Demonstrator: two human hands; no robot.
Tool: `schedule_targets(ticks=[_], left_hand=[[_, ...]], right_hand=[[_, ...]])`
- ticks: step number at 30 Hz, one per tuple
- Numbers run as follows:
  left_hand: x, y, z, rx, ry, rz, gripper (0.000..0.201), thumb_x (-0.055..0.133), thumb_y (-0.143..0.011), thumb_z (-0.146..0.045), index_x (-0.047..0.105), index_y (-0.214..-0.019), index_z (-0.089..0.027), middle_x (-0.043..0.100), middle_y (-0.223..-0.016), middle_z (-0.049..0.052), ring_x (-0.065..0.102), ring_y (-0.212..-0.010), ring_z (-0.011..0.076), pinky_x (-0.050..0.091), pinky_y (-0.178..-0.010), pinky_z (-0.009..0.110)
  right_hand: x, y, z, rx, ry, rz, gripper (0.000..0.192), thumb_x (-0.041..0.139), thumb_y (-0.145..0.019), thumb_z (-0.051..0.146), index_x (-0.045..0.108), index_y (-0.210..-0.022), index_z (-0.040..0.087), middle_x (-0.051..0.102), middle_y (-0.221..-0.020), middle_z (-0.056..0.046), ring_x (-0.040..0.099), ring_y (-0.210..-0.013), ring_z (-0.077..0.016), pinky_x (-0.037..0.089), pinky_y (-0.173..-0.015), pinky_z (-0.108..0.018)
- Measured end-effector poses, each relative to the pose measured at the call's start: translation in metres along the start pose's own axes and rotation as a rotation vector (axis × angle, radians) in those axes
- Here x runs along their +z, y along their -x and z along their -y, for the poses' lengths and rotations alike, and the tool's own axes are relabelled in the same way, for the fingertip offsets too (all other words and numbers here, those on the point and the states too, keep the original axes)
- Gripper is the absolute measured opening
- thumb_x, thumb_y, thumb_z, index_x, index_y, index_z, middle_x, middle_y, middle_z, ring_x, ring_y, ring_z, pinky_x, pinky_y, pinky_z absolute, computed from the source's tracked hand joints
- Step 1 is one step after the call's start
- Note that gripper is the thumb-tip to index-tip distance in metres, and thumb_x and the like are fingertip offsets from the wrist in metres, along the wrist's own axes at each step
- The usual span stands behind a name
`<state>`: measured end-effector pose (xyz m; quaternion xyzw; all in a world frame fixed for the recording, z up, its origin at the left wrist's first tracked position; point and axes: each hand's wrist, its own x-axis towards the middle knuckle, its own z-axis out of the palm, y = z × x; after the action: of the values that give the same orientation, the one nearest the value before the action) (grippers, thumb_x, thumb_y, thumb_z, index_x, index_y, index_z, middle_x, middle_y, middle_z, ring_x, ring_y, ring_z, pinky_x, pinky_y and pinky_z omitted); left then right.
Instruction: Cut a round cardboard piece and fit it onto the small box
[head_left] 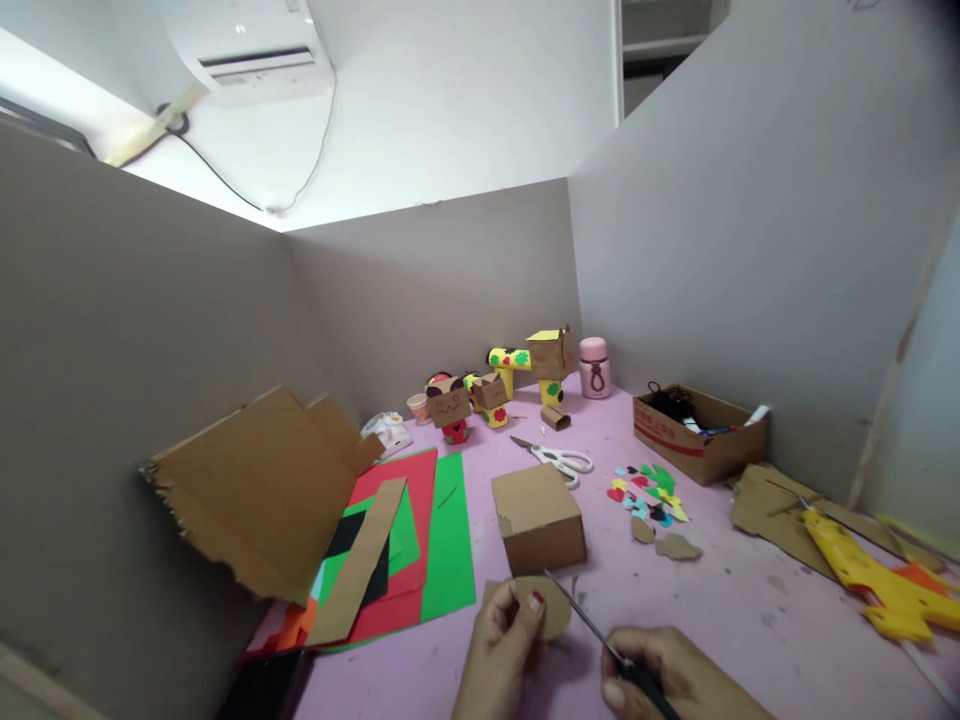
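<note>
My left hand [504,632] pinches a rounded piece of brown cardboard [553,607] between thumb and fingers, low in the middle of the head view. My right hand [651,672] is closed around the black handle of a pair of scissors [592,622]. Their thin metal blade points up and left, along the right edge of the cardboard piece. Just beyond both hands, a closed cardboard box [538,515] sits on the pink tabletop [720,620]. White-handled scissors [559,458] lie behind that box.
Coloured sheets [448,540] and a large bent cardboard sheet [262,480] are at left. Cardboard animal figures [448,405] and a pink bottle [595,370] stand at the back. To the right are small paper cutouts [649,490], an open box [697,455] and a yellow glue gun [855,570].
</note>
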<state>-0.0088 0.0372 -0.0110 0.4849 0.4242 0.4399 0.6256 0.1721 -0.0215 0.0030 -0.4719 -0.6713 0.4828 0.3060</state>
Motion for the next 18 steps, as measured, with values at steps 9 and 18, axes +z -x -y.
schedule_targets(ticks=[9,18], left_hand=[[0.009,0.007,-0.01,-0.036,0.032,0.12,0.053,0.075,-0.057,-0.061,0.056,-0.075,-0.014,0.063,-0.048,0.0,0.047,-0.032,0.0043,0.032,-0.036,0.016],[0.001,0.001,-0.005,-0.019,0.035,0.065,0.051,0.075,-0.056,-0.06,0.055,-0.069,-0.015,0.061,-0.048,0.0,0.047,-0.033,0.0053,0.031,-0.036,0.016]], right_hand=[[-0.001,0.0,0.001,-0.016,-0.008,0.012,0.052,0.057,-0.071,0.07,0.04,-0.066,0.021,0.031,-0.064,0.005,0.03,-0.06,-0.0125,0.024,-0.052,-0.024],[-0.001,-0.001,-0.001,-0.002,0.007,0.015,0.053,0.055,-0.07,0.072,0.044,-0.066,0.02,0.033,-0.061,0.005,0.032,-0.059,-0.0129,0.024,-0.051,-0.024]])
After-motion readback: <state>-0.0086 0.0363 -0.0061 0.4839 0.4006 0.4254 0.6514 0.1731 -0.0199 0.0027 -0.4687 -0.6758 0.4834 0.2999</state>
